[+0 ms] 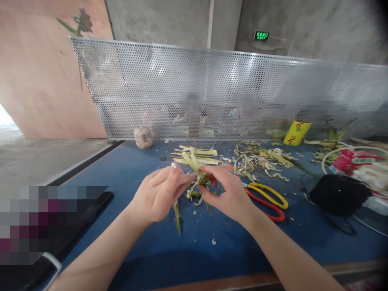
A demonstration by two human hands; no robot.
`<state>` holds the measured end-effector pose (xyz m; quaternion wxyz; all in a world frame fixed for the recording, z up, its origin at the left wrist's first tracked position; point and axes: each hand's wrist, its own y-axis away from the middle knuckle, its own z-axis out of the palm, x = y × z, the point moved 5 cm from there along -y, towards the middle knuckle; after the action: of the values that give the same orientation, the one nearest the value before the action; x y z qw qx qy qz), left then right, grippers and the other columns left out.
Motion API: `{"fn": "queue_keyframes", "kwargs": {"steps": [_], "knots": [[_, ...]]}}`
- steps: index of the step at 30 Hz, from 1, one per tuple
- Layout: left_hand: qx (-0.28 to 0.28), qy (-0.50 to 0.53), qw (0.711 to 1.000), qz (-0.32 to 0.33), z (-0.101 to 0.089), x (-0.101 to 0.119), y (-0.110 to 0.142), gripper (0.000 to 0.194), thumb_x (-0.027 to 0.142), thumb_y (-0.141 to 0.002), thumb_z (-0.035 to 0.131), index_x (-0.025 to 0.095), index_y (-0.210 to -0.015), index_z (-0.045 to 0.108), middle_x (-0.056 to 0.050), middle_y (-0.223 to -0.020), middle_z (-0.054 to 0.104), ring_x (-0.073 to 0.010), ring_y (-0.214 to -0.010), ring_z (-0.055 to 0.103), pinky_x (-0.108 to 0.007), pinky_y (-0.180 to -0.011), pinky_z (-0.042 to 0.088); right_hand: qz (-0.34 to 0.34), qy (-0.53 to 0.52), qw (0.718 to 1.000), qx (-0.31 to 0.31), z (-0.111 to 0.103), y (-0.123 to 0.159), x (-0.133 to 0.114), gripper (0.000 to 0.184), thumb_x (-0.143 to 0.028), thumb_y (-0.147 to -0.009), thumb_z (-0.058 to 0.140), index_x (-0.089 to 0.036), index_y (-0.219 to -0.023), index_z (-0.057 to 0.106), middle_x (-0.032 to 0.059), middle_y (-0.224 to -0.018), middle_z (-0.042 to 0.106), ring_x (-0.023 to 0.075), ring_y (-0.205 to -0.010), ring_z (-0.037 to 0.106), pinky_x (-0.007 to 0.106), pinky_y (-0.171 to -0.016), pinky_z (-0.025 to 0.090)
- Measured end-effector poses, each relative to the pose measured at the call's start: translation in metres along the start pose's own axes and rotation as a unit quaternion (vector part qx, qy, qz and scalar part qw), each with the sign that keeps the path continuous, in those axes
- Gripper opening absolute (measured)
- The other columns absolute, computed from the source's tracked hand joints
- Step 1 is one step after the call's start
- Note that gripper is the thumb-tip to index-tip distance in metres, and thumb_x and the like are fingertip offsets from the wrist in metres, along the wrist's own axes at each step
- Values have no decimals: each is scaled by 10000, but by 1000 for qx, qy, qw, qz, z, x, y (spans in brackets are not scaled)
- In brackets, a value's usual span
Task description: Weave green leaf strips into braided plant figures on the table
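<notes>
Between my two hands is a small bundle of green leaf strips, folded or woven together, with pale strip ends standing up from it. My right hand grips the bundle from the right with curved fingers. From the left, my left hand is closed, its fingertips pinching at the bundle's side; the exact spot is partly hidden. Beneath them on the blue table lies a small green braided piece. A thin dry leaf scrap sits below my left hand. Scissors with one yellow and one red handle lie beside my right wrist.
Flat pale leaf strips lie behind my hands, with a heap of trimmings to their right. A perforated metal screen borders the back. A whitish lump, a yellow cylinder, a black cloth item and a dark flat device stand around.
</notes>
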<state>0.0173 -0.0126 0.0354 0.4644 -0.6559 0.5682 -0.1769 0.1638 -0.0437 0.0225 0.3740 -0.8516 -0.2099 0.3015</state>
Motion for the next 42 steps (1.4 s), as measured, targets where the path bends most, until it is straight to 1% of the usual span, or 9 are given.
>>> {"fn": "queue_keyframes", "kwargs": {"steps": [3, 9, 13, 19, 26, 31, 34, 38, 42], "knots": [[9, 28, 999, 15, -2, 2, 3, 444, 98, -795, 520, 179, -1216, 404, -73, -938, 665, -150, -761, 611, -309, -655, 528, -8, 5, 1000, 4, -1, 0, -1, 299, -208, -742, 547, -219, -1040, 523, 26, -856, 633, 149, -717, 578, 285, -660, 483], [33, 22, 999, 17, -4, 3, -1, 522, 70, -787, 519, 180, -1260, 329, -49, -859, 679, -146, -728, 613, -284, -616, 517, 0, -13, 1000, -13, 0, 0, -1, 369, -233, -741, 562, -219, -1103, 488, 36, -878, 621, 159, -719, 571, 304, -664, 481], [33, 46, 998, -3, -3, 3, -4, 505, 69, -796, 503, 187, -1261, 345, -55, -845, 676, -149, -729, 624, -277, -615, 528, -44, -30, 997, 54, -12, -2, -5, 410, -206, -761, 573, -220, -1154, 459, 78, -1040, 565, 190, -879, 545, 355, -752, 468], [72, 60, 996, 0, -7, 12, -9, 972, 53, -700, 621, 186, -1378, -63, -42, -807, 683, -145, -639, 603, -267, -556, 527, -89, -75, 988, 98, -19, -4, -10, 176, -115, -773, 564, -230, -905, 587, 25, -832, 584, 134, -744, 555, 287, -673, 481], [74, 136, 988, -19, -5, 12, -5, 869, 15, -727, 573, 230, -1379, 40, -42, -867, 671, -142, -721, 610, -277, -637, 530, 22, -159, 986, 35, -9, -6, -3, 71, -192, -755, 594, -229, -811, 616, -5, -703, 607, 116, -605, 536, 258, -558, 452], [26, 182, 982, -45, -4, 9, -7, 369, 87, -824, 457, 212, -1172, 463, -55, -861, 665, -149, -751, 614, -297, -681, 539, 62, -211, 975, 15, -6, -6, 0, 44, -214, -743, 606, -231, -772, 634, -8, -687, 633, 121, -631, 557, 250, -549, 440], [3, 209, 975, -80, -3, 8, -8, 189, 156, -852, 425, 177, -976, 566, -63, -820, 660, -153, -737, 620, -292, -670, 547, 47, -212, 976, 34, -8, -6, -1, 50, -191, -756, 591, -221, -730, 621, -5, -680, 634, 117, -627, 550, 252, -561, 435], [-7, 190, 977, -96, -4, 13, -10, 184, 177, -868, 392, 158, -882, 574, -74, -787, 652, -149, -699, 615, -299, -666, 547, 10, -188, 981, 41, -10, -6, -5, 96, -165, -764, 578, -206, -677, 575, -13, -637, 600, 95, -564, 498, 234, -515, 404], [-23, 120, 992, -34, -8, 19, -12, 251, 160, -886, 321, 138, -938, 565, -84, -785, 652, -143, -702, 606, -284, -629, 538, 21, -179, 983, 25, -8, -6, -4, 133, -171, -774, 555, -204, -645, 546, -19, -608, 574, 97, -572, 499, 228, -517, 402]]}}
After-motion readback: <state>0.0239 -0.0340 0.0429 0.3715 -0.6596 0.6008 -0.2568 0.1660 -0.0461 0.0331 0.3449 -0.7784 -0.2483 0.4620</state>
